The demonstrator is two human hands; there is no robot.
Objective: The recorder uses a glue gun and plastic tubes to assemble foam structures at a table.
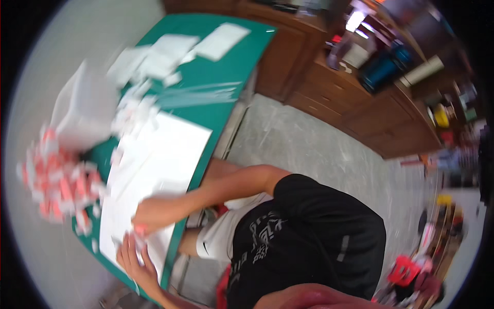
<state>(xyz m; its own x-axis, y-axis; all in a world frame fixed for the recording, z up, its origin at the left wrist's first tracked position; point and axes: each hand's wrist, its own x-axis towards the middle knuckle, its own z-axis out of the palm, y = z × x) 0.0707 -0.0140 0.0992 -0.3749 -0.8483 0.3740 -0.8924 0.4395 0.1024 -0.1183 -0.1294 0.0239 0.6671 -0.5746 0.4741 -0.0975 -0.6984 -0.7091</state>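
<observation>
My right hand (154, 212) is closed over the near part of a white sheet (177, 131) on a green-topped table (203, 82). A small pinkish bit shows at its fingertips, too blurred to name. My left hand (136, 261) rests on the sheet just below it, fingers stretched and thumb apart, the fingertips almost meeting the right hand. Something small and whitish lies by those fingertips. Beyond the hands, at the table's left edge, is a large pile of small orange-and-white pieces (64, 188). More small white and pink pieces (135, 113) lie above the sheet.
A white translucent bin (85, 110) stands at the table's left edge. White papers (167, 54) and clear plastic strips (200, 95) lie farther along the table. Brown wooden cabinets (329, 100) line the far side, cluttered on top. Red items (404, 270) sit at lower right.
</observation>
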